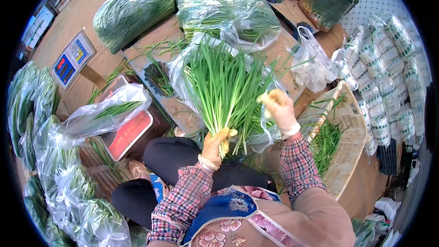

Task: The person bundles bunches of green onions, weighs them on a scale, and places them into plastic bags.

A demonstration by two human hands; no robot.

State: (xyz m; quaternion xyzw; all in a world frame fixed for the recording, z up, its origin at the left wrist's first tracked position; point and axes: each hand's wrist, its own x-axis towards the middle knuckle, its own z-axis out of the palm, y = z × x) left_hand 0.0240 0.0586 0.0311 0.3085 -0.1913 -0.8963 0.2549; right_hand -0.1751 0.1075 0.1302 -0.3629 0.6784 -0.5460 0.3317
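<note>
My left hand (215, 147), in a yellowish glove, is closed round the pale lower stems of a bunch of garlic chives (219, 89). The green blades fan out upward over my lap, away from me. To the right of the bunch, my right hand (279, 107), gloved too, is raised with its fingers curled together. Whatever it may pinch is hidden or too small to name. Beneath and behind the bunch lies an opened clear plastic bag (183, 66) with more chives (260, 110) on it.
Packed bags of chives (135, 13) lie ahead, and more bagged chives (68, 178) pile up at left. A scale display (73, 59) stands beyond a red-labelled tray (132, 130). At right are a plastic crate (354, 132) with loose chives and a crumpled bag (315, 59).
</note>
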